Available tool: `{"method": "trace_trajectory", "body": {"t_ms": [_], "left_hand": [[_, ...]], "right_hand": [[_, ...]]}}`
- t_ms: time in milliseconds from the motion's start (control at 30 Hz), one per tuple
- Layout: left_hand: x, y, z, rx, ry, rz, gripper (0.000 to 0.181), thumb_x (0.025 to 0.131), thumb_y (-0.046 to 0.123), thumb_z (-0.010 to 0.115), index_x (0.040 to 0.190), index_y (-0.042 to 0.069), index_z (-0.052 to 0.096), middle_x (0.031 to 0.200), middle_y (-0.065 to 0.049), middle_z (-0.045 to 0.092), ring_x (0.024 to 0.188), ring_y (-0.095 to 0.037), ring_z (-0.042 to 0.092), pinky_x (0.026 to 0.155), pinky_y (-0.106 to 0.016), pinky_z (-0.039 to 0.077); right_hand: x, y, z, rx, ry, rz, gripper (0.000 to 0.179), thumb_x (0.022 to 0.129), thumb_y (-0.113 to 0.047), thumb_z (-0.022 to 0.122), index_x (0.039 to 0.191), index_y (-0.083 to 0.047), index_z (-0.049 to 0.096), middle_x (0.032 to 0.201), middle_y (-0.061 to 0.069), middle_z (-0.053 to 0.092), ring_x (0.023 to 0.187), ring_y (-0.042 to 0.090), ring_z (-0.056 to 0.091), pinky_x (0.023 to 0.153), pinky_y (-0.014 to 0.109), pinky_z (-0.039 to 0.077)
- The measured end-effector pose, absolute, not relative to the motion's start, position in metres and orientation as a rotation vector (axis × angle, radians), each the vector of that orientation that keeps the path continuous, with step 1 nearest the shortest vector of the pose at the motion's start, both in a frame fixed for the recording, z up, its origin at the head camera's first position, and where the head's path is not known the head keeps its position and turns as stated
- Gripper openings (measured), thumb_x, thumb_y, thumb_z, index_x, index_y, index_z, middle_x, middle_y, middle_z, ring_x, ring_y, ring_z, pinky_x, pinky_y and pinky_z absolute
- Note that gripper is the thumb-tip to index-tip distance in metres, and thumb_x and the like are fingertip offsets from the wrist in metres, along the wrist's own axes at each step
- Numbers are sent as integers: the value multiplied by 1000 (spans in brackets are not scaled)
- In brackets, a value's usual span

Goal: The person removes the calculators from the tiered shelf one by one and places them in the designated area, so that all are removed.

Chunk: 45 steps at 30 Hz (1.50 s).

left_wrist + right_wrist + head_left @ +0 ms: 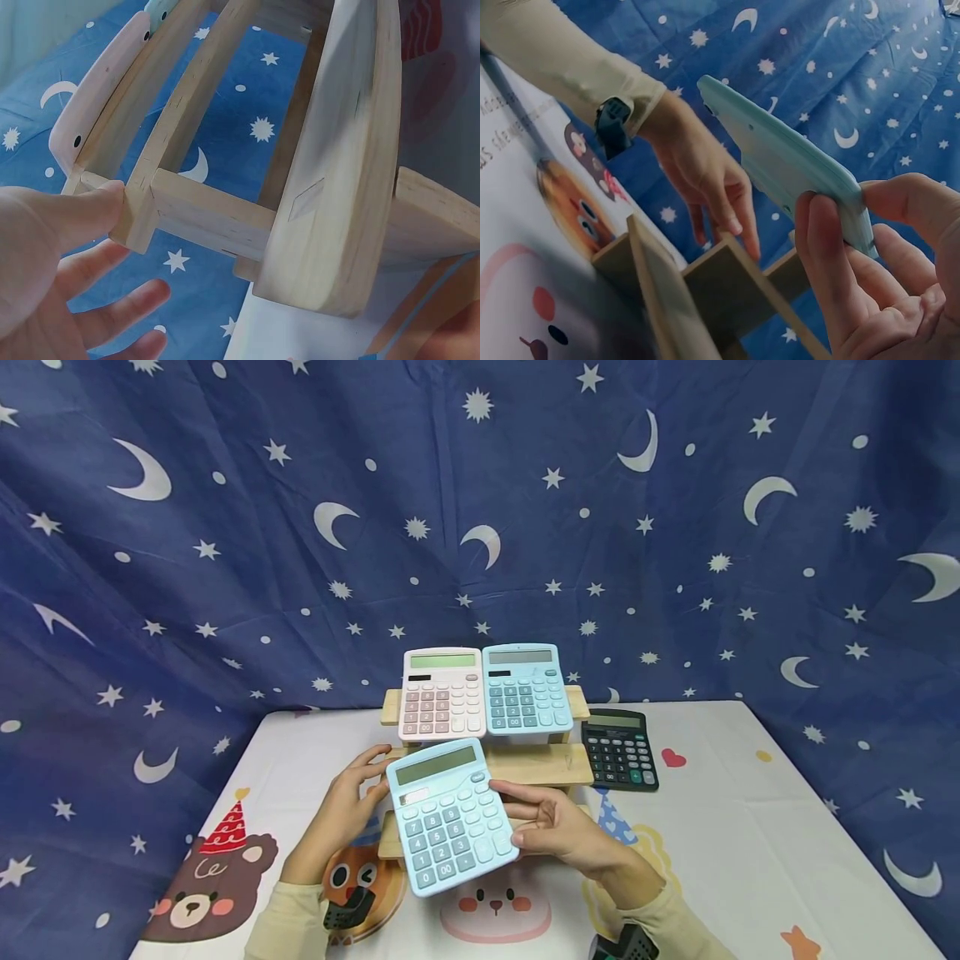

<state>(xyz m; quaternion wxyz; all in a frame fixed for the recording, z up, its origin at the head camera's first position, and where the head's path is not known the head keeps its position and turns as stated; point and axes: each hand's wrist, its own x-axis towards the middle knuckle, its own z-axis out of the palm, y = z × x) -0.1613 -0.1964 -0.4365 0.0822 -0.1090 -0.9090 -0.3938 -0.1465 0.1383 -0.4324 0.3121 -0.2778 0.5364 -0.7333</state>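
Observation:
My right hand [558,831] pinches a light blue calculator [450,818] by its right edge, thumb on the front and fingers behind. It is tilted and held up before a tiered wooden rack [536,764]. In the right wrist view the calculator [787,157] shows its side and back, clear of the wood. My left hand [348,806] is at the rack's left side. The left wrist view shows this hand [67,262] with thumb and index finger about the end of a wooden piece, other fingers spread. A pink calculator [442,695] and another blue calculator [527,689] lean on the top tier.
A black calculator [621,750] lies right of the rack, partly behind it. The white tablecloth [720,827] carries cartoon animal prints. A dark blue curtain [480,527] with moons and stars hangs behind the table.

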Motion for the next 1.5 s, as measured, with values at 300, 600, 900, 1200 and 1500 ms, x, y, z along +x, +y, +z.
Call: {"method": "trace_trajectory", "body": {"t_ms": [300,600,900,1200,1500], "left_hand": [[-162,-198,-438,-384,-2679,-1195,35,98,9,65,130,-2,66,151,-21,50,143,-47,42,109,-66,40],[-161,-200,-439,-414,-2666,-1199,33,99,9,64,131,2,67,150,-21,51,142,-47,43,103,-66,45],[-161,-199,-440,-404,-2670,-1201,33,99,11,63,131,3,67,151,-20,50,142,-48,44,100,-66,48],[-161,-198,-440,-388,-2684,-1186,34,99,11,64,132,4,67,151,-20,50,143,-46,44,102,-64,47],[-161,-198,-440,-395,-2692,-1167,34,99,10,63,132,2,67,151,-21,50,142,-47,44,103,-63,47]], "right_hand": [[-146,148,-419,-738,1460,-2019,72,95,8,55,158,5,22,151,23,51,119,21,69,90,34,59],[-150,164,-409,-787,1478,-2130,68,95,10,49,158,4,23,146,4,59,123,15,66,81,20,59],[-152,185,-397,-770,1542,-2213,67,97,10,48,159,0,24,145,-4,60,121,13,68,83,21,59],[-154,201,-386,-677,1684,-2267,63,99,7,48,159,-2,28,144,-10,60,124,11,66,93,24,57],[-156,218,-378,-630,1719,-2344,57,100,8,44,155,-8,37,138,-6,64,116,10,69,85,21,59]]}}
